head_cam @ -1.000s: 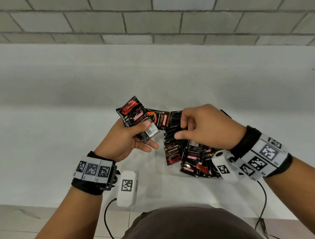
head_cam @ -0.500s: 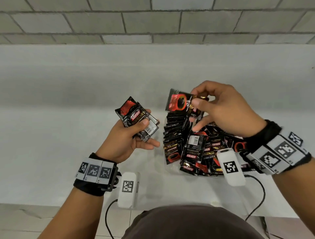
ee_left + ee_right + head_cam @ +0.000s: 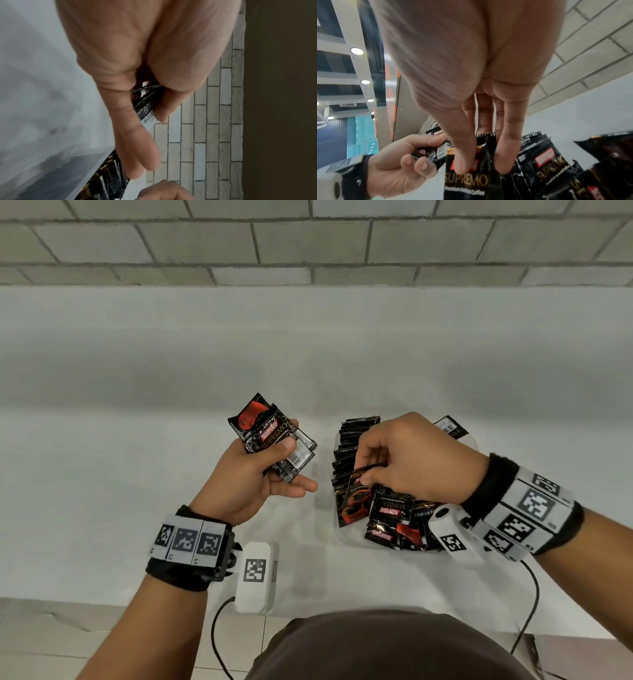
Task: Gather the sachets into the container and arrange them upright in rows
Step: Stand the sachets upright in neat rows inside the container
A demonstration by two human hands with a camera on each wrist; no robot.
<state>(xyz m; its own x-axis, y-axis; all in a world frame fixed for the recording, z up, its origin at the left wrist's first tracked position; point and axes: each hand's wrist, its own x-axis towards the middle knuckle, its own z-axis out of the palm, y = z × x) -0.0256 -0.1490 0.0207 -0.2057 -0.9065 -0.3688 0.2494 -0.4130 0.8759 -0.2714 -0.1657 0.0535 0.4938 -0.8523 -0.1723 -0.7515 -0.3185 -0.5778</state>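
Over the container (image 3: 346,537), right of centre, the right hand (image 3: 411,460) has come down from its raised position; its fingers now pinch a sachet (image 3: 356,498) into the near end of the upright row (image 3: 349,446). Left hand (image 3: 246,477) grips a stack (image 3: 274,440); loose sachets remain.

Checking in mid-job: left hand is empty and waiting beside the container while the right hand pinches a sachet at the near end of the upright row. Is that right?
Not quite. The left hand is not empty: the head view shows its grip on a small stack of sachets, thumb on top. The rest stands: it waits beside the container, and the right hand pinches a sachet at the near end of the upright row.
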